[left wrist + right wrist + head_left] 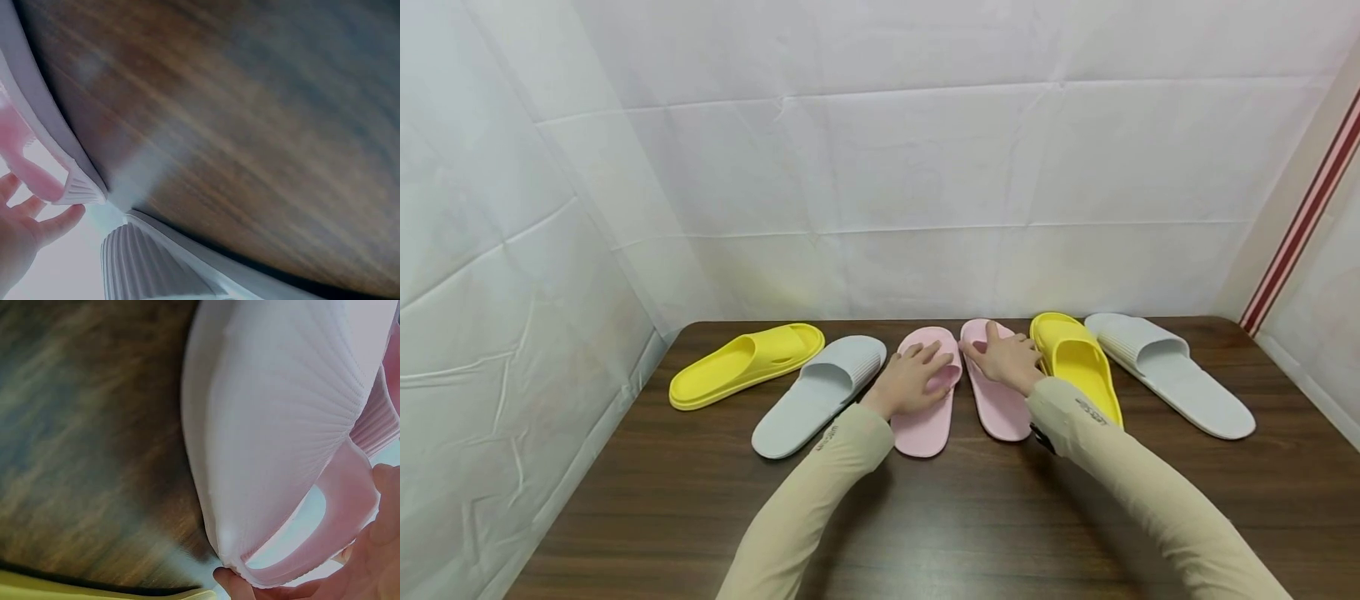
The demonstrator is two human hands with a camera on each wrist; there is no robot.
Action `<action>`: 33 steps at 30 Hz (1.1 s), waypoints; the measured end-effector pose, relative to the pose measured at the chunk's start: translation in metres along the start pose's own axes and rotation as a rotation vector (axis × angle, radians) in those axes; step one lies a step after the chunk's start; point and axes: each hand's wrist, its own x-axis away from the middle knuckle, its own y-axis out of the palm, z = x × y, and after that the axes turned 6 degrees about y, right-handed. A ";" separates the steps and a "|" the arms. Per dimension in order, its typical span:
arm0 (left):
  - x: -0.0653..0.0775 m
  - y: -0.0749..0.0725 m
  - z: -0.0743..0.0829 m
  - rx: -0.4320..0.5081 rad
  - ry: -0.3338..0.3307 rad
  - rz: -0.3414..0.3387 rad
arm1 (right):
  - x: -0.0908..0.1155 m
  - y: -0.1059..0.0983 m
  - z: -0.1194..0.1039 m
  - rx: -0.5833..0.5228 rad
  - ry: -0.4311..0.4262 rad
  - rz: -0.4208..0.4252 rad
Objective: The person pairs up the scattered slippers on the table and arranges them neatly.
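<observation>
Two pink slippers lie side by side in the middle of the wooden table. My left hand (917, 379) is over the strap of the left pink slipper (922, 433), fingers spread across it. In the left wrist view one fingertip is right at the strap's side edge. Over the strap of the right pink slipper (1000, 412) is my right hand (1009, 360), its fingers spread to both sides. The right wrist view shows fingertips at that strap's edges (300, 572). Parts of both straps are hidden under the hands.
A grey slipper (805, 417) and a yellow slipper (722, 375) lie to the left. Another yellow slipper (1090, 375) is close beside my right hand, with another grey slipper (1202, 392) beyond it. White cloth (925, 167) hangs behind the table (955, 533).
</observation>
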 end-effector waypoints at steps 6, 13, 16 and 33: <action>0.001 0.000 -0.001 0.003 0.006 0.000 | -0.001 -0.001 0.000 -0.007 0.009 -0.015; 0.005 0.000 -0.002 0.005 0.026 0.000 | 0.001 -0.004 0.003 0.000 -0.045 -0.049; 0.007 -0.001 -0.002 0.006 0.035 -0.001 | 0.003 -0.007 0.005 0.005 -0.079 -0.041; 0.010 -0.007 0.010 -0.176 0.062 -0.025 | 0.004 -0.005 0.014 -0.026 -0.356 0.169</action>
